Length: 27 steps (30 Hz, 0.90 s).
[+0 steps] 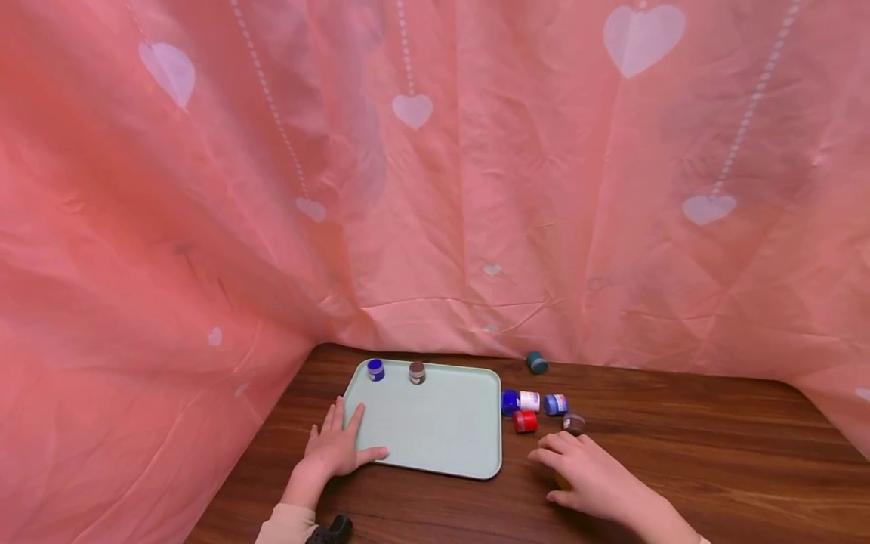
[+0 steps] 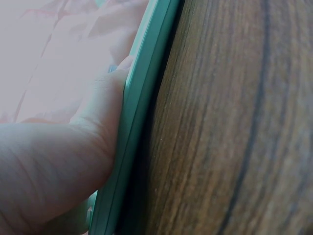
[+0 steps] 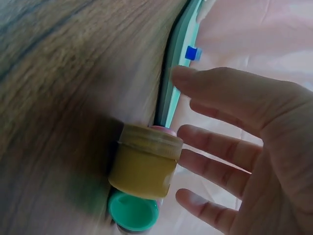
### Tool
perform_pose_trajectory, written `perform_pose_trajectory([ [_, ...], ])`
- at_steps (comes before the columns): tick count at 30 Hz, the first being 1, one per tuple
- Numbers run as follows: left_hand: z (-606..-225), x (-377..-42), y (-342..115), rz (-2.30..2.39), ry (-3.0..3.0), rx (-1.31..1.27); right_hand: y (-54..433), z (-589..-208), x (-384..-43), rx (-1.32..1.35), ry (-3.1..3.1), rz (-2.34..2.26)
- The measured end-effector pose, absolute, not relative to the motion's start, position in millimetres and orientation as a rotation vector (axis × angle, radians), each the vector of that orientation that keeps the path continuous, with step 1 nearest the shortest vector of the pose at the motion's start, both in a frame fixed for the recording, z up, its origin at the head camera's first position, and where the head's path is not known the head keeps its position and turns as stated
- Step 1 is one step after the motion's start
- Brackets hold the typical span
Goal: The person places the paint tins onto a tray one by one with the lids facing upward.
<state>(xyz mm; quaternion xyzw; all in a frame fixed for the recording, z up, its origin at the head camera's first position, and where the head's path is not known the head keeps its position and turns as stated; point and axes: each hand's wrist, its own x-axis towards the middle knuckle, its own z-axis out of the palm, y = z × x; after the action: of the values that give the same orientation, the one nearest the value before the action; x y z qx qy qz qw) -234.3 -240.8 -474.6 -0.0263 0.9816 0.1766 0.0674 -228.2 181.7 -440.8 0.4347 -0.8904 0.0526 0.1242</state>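
My left hand [image 1: 333, 447] rests with fingers spread on the near left corner of a pale green tray [image 1: 435, 427]. In the left wrist view the thumb [image 2: 100, 105] lies along the tray's rim. On the tray's far edge stand a blue paint jar [image 1: 376, 370] and a brown paint jar [image 1: 417, 373]. Right of the tray, my right hand [image 1: 594, 474] hovers over a yellow paint jar [image 3: 144, 164], mostly hidden under it in the head view. The right wrist view shows its fingers slightly bent and apart, fingertips right beside the jar, the thumb away from it.
Beyond the right hand lie a red jar [image 1: 525, 421], dark blue jar [image 1: 510, 403], white jar [image 1: 529, 401], blue labelled jar [image 1: 556, 405] and dark brown jar [image 1: 574, 423]. A teal jar [image 1: 537, 363] lies farther back. Pink curtain [image 1: 435, 227] encloses the wooden table [image 1: 714, 453].
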Motion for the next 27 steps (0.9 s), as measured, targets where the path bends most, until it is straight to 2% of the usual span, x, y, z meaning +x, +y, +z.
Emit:
perform_pose_trajectory([
  [10,-487.8,-240.5,-245.2,0.532,2.985,-0.079,192.8,-441.6,-232.3,1.262,-2.629,0.084],
  [27,-478.6,-236.5,-243.0,0.562,2.951,-0.075,195.4,-450.6,-238.7,1.242,-2.490,0.018],
])
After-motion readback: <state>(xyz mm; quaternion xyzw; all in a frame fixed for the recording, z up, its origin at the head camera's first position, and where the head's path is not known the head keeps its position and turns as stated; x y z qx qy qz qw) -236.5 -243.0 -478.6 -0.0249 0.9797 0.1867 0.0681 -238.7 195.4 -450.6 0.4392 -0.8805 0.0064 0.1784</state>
